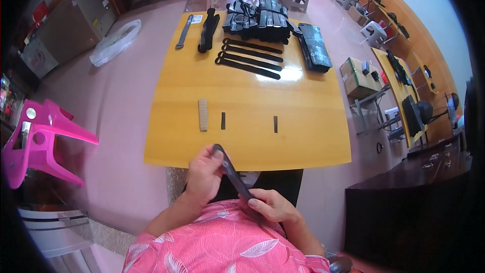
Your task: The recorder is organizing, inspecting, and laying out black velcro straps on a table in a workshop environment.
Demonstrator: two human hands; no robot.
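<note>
A dark strap (234, 176) stretches on a slant between my two hands, just off the near edge of the table. My left hand (204, 173) pinches its upper end, thumb on top. Lower down and nearer my body, my right hand (273, 206) grips the other end between thumb and fingers. On the table in front lie a beige ridged strip (203, 115) and two short black pieces, one to the left (223, 121) and one to the right (276, 124). Farther back, several black straps with ring ends (250, 60) lie in a row.
The yellow table (242, 96) carries a heap of bundled black straps (260, 19), a wrapped black pack (315, 48), a folded strap bundle (208, 31) and a single grey strap (185, 32). A pink stool (45, 141) stands left, a cardboard box (357, 78) right.
</note>
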